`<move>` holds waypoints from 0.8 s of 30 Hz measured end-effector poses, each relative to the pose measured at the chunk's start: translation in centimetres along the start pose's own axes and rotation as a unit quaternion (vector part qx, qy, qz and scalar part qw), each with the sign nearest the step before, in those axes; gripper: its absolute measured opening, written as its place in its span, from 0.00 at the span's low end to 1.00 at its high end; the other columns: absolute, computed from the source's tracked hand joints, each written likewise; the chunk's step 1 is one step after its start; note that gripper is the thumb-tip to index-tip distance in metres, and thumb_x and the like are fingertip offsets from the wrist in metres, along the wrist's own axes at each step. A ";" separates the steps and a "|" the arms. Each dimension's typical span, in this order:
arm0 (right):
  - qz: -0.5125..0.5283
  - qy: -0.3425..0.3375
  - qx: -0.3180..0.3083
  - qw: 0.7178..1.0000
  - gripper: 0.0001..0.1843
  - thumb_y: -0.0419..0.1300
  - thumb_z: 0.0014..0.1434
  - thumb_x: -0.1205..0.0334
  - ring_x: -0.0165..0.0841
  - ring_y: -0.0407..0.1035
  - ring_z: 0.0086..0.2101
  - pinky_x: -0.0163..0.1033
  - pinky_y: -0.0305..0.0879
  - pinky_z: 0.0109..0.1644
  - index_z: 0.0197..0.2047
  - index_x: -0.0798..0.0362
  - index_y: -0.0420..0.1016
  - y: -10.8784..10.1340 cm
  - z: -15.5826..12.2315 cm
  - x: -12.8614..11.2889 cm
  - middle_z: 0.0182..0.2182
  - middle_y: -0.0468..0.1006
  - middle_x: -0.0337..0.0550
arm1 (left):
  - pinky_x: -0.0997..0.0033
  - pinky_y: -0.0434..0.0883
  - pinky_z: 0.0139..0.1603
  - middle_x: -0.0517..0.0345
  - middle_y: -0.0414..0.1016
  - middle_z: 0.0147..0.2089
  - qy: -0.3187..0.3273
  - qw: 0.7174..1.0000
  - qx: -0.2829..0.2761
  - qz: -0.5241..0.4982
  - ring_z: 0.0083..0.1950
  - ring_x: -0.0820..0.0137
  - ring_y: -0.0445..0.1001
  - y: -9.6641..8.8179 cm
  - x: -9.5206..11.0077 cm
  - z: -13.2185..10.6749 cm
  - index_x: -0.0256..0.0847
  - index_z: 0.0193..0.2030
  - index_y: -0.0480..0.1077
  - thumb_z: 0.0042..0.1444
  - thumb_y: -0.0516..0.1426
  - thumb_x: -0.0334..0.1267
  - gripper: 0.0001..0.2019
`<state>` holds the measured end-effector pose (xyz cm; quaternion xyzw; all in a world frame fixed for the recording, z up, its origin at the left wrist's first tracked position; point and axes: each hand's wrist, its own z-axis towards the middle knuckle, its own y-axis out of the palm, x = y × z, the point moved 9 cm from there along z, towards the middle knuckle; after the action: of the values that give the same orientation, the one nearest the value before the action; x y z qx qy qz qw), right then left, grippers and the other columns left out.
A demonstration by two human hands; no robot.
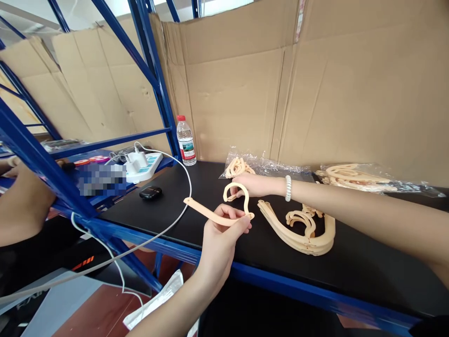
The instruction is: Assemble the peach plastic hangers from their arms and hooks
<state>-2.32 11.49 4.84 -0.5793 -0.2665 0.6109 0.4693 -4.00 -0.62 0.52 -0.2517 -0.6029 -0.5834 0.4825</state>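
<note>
My left hand (224,234) pinches a beige, curved folding-hanger arm (206,211) and a hook (245,196) where their ends overlap. The arm extends leftward and the hook stands up. Just behind the hook is my right hand (250,184), with a beaded band on its wrist. Its fingers curl down and are partly hidden by the hook; a bit of beige shows at the fingertips, too covered to name. On the black tabletop (210,178), under my right forearm, lie stacked beige hanger arms (298,238) and several smaller hooks (301,219).
A clear bag of beige hooks (238,167) and another of long beige pieces (354,175) lie along the cardboard wall (238,93). A water bottle (186,142), black case (150,192) and white cable (189,180) are leftward. Another person's arm (24,201) is beyond the blue frame (42,159).
</note>
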 end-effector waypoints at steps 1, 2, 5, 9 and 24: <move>0.003 0.000 0.009 1.000 0.06 0.62 0.54 0.74 0.31 0.67 0.29 0.38 0.63 0.38 0.27 0.57 0.75 -0.7 -0.4 -0.3 0.26 0.75 0.40 | 0.78 0.68 0.34 0.63 0.72 0.29 0.000 1.000 0.004 -0.002 0.30 0.77 0.71 -0.1 0.0 0.0 0.38 0.25 0.61 0.48 0.66 0.29 0.15; 0.010 0.000 0.022 1.000 0.05 0.60 0.56 0.73 0.32 0.68 0.31 0.38 0.63 0.39 0.30 0.57 0.74 -1.7 -0.8 -0.6 0.28 0.75 0.42 | 0.78 0.68 0.34 0.63 0.72 0.29 0.000 1.000 0.005 -0.001 0.30 0.77 0.71 -0.1 0.0 0.0 0.38 0.25 0.61 0.48 0.66 0.29 0.15; 0.044 0.008 0.055 0.997 0.03 0.55 0.63 0.67 0.32 0.70 0.35 0.40 0.66 0.42 0.37 0.55 0.70 -4.6 -2.9 -1.6 0.36 0.75 0.44 | 0.78 0.68 0.34 0.64 0.71 0.28 -0.009 1.000 0.002 0.004 0.29 0.77 0.70 0.2 -0.3 0.1 0.38 0.25 0.62 0.48 0.66 0.30 0.14; 0.230 0.051 0.069 0.970 0.07 0.50 0.69 0.60 0.29 0.71 0.31 0.37 0.69 0.36 0.48 0.51 0.62 -6.7 -7.0 -2.0 0.33 0.75 0.41 | 0.78 0.68 0.33 0.64 0.71 0.28 -0.026 0.999 -0.021 -0.014 0.29 0.78 0.69 1.9 -0.9 0.5 0.38 0.26 0.62 0.48 0.67 0.31 0.14; 0.556 0.131 0.406 0.713 0.07 0.62 0.62 0.59 0.23 0.62 0.24 0.29 0.66 0.29 0.41 0.53 0.75 -4.1 -21.3 -4.2 0.29 0.69 0.36 | 0.78 0.70 0.37 0.63 0.73 0.31 -0.052 0.990 -0.118 -0.063 0.31 0.78 0.71 8.4 -2.6 -1.1 0.37 0.32 0.71 0.46 0.69 0.32 0.10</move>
<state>18.73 4.85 6.31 -0.4506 0.4418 0.7289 0.2653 4.70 0.60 1.93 -0.2985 -0.5686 -0.6658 0.3799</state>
